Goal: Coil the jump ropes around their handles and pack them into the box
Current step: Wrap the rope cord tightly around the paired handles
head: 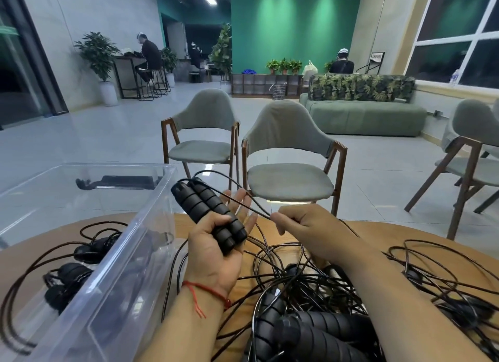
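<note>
At the near edge of the round light-wood bench (378, 235) lies a heap of black ribbed foam handles (310, 332), bundled into a tangle of thin black cords (432, 278) that spreads across the right side of the bench. On the left side sits a clear plastic box (127, 256), its long rim running away from the near-left corner. Dark handles and coiled loops (70, 275) show through its clear walls. Just right of the box, raised above the tangle, the left grip (213, 248) is palm up with a red string bracelet (208, 291) at the wrist. Its thumb is curled over a pair of black ribbed jump-rope handles (208, 208) held side by side, the other fingers lying fairly straight beneath them, and the handles' far ends point up and away towards the box's far corner. A thin black rope (263, 212) leaves those far ends, arcs over the left fingertips and runs to the right grip (305, 226). This grip hangs close beside the left one, with its fingers closed and the rope pinched at their tips. Slack from the rope falls from there into the tangle below. Beyond the far edge of the bench stand two grey-green padded chairs with dark wooden frames (289, 183), facing the bench on a pale tiled floor (108, 135). Farther off, a green sofa (364, 116) sits before a green wall (291, 24), and potted plants (98, 54) and a few seated people are at the back of the room.
</note>
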Motion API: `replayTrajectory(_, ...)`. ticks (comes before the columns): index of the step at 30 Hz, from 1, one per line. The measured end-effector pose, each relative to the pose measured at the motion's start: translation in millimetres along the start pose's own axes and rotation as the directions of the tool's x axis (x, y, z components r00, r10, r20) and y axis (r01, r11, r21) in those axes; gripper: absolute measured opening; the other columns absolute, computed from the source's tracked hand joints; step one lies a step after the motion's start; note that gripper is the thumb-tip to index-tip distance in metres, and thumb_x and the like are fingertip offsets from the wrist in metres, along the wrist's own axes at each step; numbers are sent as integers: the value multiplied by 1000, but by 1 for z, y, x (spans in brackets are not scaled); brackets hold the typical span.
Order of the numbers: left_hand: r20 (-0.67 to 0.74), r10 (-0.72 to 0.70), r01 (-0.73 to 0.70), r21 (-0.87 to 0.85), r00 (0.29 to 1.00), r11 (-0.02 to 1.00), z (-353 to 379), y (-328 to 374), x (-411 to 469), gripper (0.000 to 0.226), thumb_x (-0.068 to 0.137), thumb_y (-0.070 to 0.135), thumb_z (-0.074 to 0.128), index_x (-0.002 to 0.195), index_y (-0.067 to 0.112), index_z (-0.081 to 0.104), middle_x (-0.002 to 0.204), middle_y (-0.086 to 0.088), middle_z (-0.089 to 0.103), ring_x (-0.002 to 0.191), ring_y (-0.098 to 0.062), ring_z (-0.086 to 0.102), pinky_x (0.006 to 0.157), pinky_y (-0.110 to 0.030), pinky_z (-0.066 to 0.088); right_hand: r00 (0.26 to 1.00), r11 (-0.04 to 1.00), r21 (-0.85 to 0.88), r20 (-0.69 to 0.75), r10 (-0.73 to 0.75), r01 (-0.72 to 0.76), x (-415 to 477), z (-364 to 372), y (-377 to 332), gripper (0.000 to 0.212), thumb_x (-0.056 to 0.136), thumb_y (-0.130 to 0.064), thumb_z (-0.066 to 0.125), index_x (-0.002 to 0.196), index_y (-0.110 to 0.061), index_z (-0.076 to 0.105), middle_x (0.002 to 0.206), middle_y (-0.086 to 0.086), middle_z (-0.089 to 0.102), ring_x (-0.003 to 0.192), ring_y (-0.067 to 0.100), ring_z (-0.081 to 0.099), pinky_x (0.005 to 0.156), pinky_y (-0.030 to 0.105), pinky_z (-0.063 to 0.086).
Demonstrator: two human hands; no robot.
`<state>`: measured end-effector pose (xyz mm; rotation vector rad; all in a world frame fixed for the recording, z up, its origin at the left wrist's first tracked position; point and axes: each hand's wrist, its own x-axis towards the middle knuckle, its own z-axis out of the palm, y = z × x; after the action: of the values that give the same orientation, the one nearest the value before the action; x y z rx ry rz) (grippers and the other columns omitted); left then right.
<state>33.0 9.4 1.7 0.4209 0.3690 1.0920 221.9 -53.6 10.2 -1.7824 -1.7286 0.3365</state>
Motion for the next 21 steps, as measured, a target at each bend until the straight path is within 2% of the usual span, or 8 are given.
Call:
replayTrajectory(4, -56, 6, 1, 125, 998, 992, -4, -2, 3, 38, 93, -8, 42, 123, 6, 60, 123, -21, 75, 115, -37, 73, 106, -58, 52, 994, 988, 153, -106, 24, -7, -3, -8, 1, 25, 110, -45, 54, 102, -39, 77, 74, 2, 70, 68, 17, 63, 74, 42, 55)
replayTrajectory(8, -20, 29, -18, 413, 999, 911, -6, -11, 1, 33, 90, -9, 47, 116, 6, 61, 104, -15, 78, 94, -31, 76, 77, -45, 59, 996, 966, 255, -67, 64, -45, -4, -8, -6, 22, 113, -28, 47, 118, -35, 67, 88, -2, 78, 78, 16, 74, 89, 50, 57)
replayTrajectory(11, -24, 146, -81, 739, 989, 669, -16, -15, 4, 22, 92, -1, 60, 106, 15, 66, 88, -8, 70, 78, -24, 66, 71, -46, 57, 990, 956, 292, -128, 59, -19, -5, -2, -12, 25, 110, -40, 51, 134, -45, 55, 112, -10, 75, 98, 8, 74, 98, 48, 52)
replayTrajectory(13, 60, 231, -157, 892, 971, 424, -20, -17, 4, 12, 94, 14, 69, 100, 23, 65, 85, -6, 66, 74, -17, 63, 72, -40, 59, 970, 962, 271, -238, 60, 7, -4, 0, -18, 55, 103, -51, 64, 151, -51, 38, 134, -20, 63, 118, 2, 65, 103, 38, 51)
replayTrajectory(15, 180, 293, -252, 940, 939, 232, -20, -20, 1, 17, 93, 16, 72, 95, 27, 61, 80, -2, 62, 63, -6, 56, 55, -19, 49, 919, 992, 78, -391, -60, 98, -3, -3, -25, 79, 96, -47, 74, 161, -45, 29, 150, -20, 48, 137, 0, 47, 111, 28, 42)
replayTrajectory(16, 221, 315, -280, 947, 923, 158, -20, -21, 0, 22, 90, 12, 72, 94, 30, 59, 78, 0, 61, 62, -7, 55, 49, -17, 45, 889, 985, -80, -426, -171, 151, -2, -5, -26, 82, 95, -42, 75, 164, -38, 29, 156, -17, 43, 144, 2, 39, 118, 31, 36)
replayTrajectory(18, 262, 340, -296, 954, 903, 50, -21, -20, 0, 29, 86, 8, 71, 96, 32, 57, 77, 2, 60, 63, -10, 57, 48, -19, 45, 859, 925, -304, -386, -337, 226, -2, -5, -28, 75, 96, -33, 66, 164, -32, 34, 163, -13, 40, 155, 8, 29, 129, 47, 22)
replayTrajectory(21, 320, 323, -326, 945, 891, -38, -24, -17, 0, 37, 85, 6, 70, 103, 35, 56, 80, 4, 61, 67, -11, 60, 56, -36, 55, 898, 936, -267, -314, -308, 228, -2, 0, -29, 52, 101, -29, 42, 153, -31, 50, 151, -15, 54, 152, 4, 34, 133, 48, 3)
